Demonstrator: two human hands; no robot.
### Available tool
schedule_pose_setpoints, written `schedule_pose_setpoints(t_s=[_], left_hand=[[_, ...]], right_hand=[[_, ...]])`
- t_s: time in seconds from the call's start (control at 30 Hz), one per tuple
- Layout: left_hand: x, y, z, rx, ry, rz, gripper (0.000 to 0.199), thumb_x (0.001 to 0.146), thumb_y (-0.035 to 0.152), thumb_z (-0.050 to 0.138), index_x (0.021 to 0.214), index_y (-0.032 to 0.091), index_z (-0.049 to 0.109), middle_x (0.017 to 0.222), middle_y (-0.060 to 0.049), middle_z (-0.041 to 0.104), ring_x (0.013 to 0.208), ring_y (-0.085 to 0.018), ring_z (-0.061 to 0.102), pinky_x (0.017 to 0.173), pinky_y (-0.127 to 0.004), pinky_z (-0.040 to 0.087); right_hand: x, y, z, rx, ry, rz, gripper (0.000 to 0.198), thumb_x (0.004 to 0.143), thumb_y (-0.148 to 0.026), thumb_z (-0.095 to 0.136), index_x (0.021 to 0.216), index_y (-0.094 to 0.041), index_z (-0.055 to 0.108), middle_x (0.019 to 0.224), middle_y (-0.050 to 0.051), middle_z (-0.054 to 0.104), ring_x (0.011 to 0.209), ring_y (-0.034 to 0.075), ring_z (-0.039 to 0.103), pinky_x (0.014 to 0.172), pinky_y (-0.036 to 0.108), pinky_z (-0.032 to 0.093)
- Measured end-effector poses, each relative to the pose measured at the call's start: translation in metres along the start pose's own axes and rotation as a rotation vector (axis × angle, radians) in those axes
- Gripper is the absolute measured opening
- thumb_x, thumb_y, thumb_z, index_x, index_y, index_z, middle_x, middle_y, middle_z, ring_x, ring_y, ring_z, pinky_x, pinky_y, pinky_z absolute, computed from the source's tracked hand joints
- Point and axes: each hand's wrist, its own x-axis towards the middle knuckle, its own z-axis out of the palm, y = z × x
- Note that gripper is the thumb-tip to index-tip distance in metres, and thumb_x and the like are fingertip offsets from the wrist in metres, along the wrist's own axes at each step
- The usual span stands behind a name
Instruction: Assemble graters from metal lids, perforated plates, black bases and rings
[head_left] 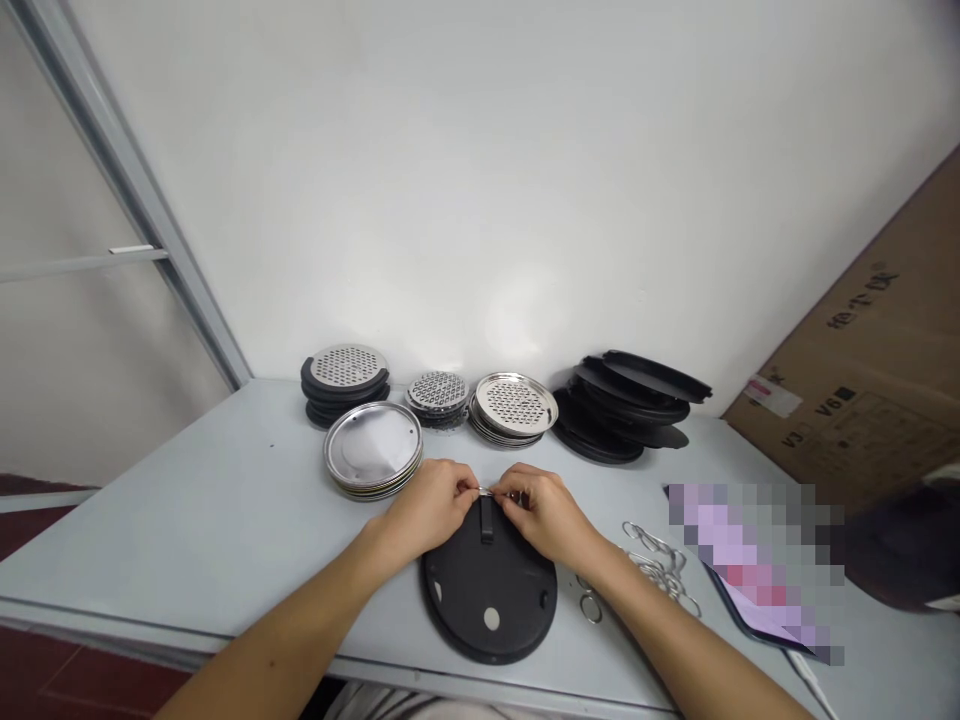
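A round black disc (502,585) with a short strap or loop at its far edge lies near the table's front edge. At that strap (487,520), both my hands pinch a small metal ring (486,491). My left hand (439,505) has its thumb and fingertips closed on the ring's left side. From the right, my right hand (540,508) pinches the other side, its fingertips partly hiding the ring. Beside my right forearm lie loose metal rings and clips (660,570), with a single ring (591,606) nearer the disc.
Behind my hands stand stacks of plain metal discs (373,443), black-rimmed graters (347,370), small grater discs (438,392), larger grater discs (516,404) and black plates (630,400). At right are a phone (765,610) with a cable and a cardboard box (847,350).
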Motion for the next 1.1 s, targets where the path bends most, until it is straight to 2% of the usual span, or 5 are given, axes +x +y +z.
schedule_pose_setpoints(t_s=[0.23,0.37,0.7,1.1], left_hand=[[0.0,-0.002,0.003,-0.006,0.05,0.044,0.02,0.082,0.015,0.054,0.09,0.02,0.071,0.09,-0.003,0.072,0.071,-0.015,0.065,0.069,-0.026,0.048],[0.001,-0.006,0.009,-0.045,0.079,0.038,0.018,0.081,0.014,0.054,0.086,0.02,0.07,0.085,-0.002,0.072,0.075,-0.016,0.066,0.072,-0.026,0.049],[-0.006,-0.002,0.022,0.099,0.184,0.078,0.017,0.081,0.009,0.049,0.081,0.018,0.063,0.077,-0.003,0.065,0.071,-0.016,0.06,0.067,-0.026,0.044],[-0.013,-0.007,0.032,0.095,0.249,0.118,0.017,0.084,0.007,0.048,0.086,0.018,0.061,0.083,-0.003,0.063,0.076,-0.016,0.058,0.071,-0.027,0.045]], right_hand=[[-0.002,-0.002,0.0,-0.044,-0.012,-0.034,0.025,0.081,-0.004,0.05,0.085,-0.02,0.069,0.082,0.004,0.065,0.079,0.018,0.06,0.072,0.029,0.046],[-0.004,-0.004,0.003,-0.109,0.017,-0.042,0.024,0.079,-0.003,0.05,0.085,-0.018,0.067,0.082,0.005,0.063,0.08,0.019,0.059,0.073,0.029,0.046],[-0.008,-0.006,0.013,-0.154,0.085,-0.062,0.019,0.079,-0.004,0.05,0.085,-0.018,0.063,0.083,0.007,0.061,0.082,0.021,0.057,0.076,0.032,0.047],[-0.009,-0.006,0.016,-0.184,0.096,-0.045,0.019,0.079,-0.004,0.05,0.083,-0.018,0.062,0.081,0.006,0.061,0.078,0.02,0.057,0.073,0.03,0.047]])
